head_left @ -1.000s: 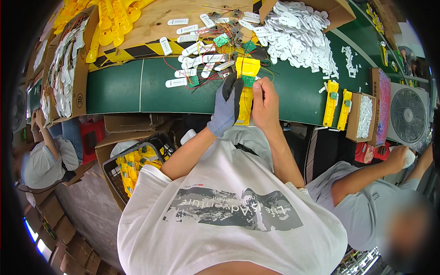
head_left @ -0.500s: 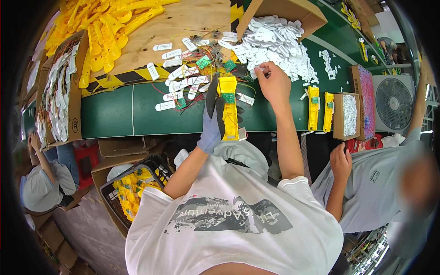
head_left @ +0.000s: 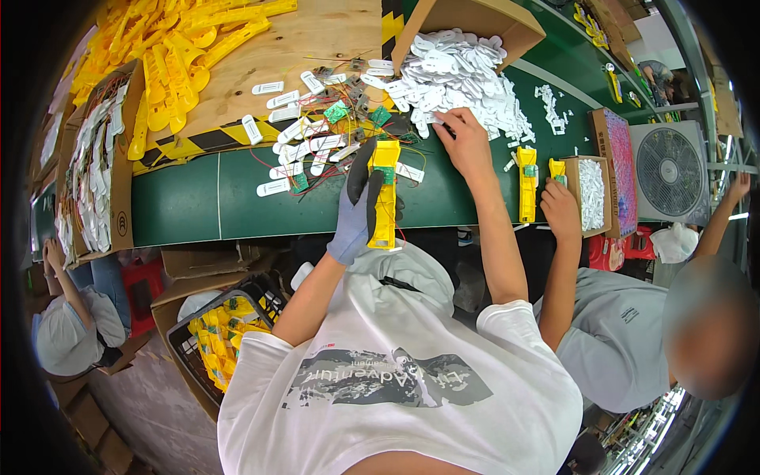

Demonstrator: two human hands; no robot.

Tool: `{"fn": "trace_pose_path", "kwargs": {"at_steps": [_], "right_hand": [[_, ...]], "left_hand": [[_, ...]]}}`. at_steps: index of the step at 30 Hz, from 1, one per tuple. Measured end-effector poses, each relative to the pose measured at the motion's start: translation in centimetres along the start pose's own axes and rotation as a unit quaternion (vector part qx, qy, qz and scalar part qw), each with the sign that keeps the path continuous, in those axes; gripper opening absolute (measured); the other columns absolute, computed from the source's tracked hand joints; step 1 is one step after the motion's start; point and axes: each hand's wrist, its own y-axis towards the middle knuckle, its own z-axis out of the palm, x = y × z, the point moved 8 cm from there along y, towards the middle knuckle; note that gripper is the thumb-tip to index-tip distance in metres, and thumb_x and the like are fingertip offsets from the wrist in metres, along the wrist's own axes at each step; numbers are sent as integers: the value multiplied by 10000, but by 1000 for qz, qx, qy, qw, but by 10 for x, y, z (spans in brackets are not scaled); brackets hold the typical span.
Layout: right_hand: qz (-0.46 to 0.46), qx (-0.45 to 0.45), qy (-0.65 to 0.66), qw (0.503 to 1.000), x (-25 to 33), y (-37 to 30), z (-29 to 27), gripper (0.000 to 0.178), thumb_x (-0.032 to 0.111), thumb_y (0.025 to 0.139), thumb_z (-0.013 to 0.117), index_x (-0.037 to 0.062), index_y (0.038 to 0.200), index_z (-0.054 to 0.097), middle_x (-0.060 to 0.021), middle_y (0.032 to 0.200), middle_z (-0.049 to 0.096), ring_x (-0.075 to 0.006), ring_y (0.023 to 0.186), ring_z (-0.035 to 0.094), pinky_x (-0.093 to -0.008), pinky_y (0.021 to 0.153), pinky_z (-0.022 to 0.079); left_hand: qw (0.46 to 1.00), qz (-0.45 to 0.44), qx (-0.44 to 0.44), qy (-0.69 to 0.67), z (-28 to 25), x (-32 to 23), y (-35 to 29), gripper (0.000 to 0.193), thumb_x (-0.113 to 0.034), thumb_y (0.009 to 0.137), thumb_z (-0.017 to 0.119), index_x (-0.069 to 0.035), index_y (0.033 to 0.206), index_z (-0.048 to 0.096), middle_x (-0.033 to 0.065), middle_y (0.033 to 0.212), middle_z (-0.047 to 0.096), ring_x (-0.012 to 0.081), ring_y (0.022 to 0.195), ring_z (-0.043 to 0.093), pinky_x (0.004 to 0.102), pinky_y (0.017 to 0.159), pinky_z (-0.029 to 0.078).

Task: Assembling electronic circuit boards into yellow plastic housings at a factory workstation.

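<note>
My left hand, in a grey-blue glove with dark fingers, is closed around a long yellow plastic housing. It is held upright over the table's front edge, and a small green circuit board sits in its upper part. A thin red wire hangs at its lower end. My bare right hand is at the near edge of a heap of small white plastic pieces. Its thumb and forefinger are slightly apart beside the pieces, and I see nothing held between them.
Left of the heap lie wired white parts and loose circuit boards. A yellow housing stands right; a co-worker's hand touches another. Further right are a box of white bits and a fan. A black crate stands lower left.
My right hand's fingers have stretched out from a curl toward the white heap. The co-worker's hand has risen to the far-right yellow housing. My left hand still holds its housing, now turned slightly.
</note>
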Motion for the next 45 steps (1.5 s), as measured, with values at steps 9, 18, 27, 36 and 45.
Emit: {"fn": "trace_pose_path", "kwargs": {"at_steps": [9, 18, 27, 36, 45], "right_hand": [[110, 12, -3, 994, -11, 11, -3, 169, 103, 703, 705, 37, 854, 671, -91, 823, 614, -195, 693, 623, -294, 643, 499], [236, -50, 192, 951, -22, -33, -14, 200, 4, 683, 609, 17, 874, 669, -77, 784, 624, -132, 665, 592, -253, 625, 480], [178, 145, 59, 971, 30, -71, -21, 340, 41, 666, 613, 79, 1004, 602, -113, 691, 548, -268, 621, 573, -345, 604, 478], [271, 190, 328, 885, -4, -95, -6, 296, 47, 706, 689, -25, 957, 551, -48, 663, 605, -115, 609, 584, -246, 573, 469], [250, 228, 183, 923, 4, -106, -5, 138, 92, 784, 668, -6, 835, 585, 10, 605, 536, -30, 549, 456, -188, 499, 367]], "left_hand": [[1000, -11, 1, 23, -2, 12, -1, 456, -273, 945, 446, -187, 1373, 314, 57, 676, 560, 120, 528, 560, 264, 465, 479], [999, 12, 25, 24, 4, 5, -3, 381, -196, 952, 420, -171, 1332, 402, 36, 716, 567, 84, 588, 559, 231, 531, 471], [999, -6, 21, 26, 2, 7, -2, 391, -215, 943, 445, -166, 1327, 398, 40, 734, 560, 102, 601, 581, 249, 516, 490], [1000, -22, 14, -8, -3, 12, -2, 435, -227, 933, 472, -172, 1350, 358, 61, 862, 529, 135, 617, 589, 272, 508, 509], [1000, -17, 11, 22, 7, 3, -3, 405, -212, 922, 494, -163, 1312, 396, 49, 843, 541, 120, 584, 558, 266, 486, 489]]}}
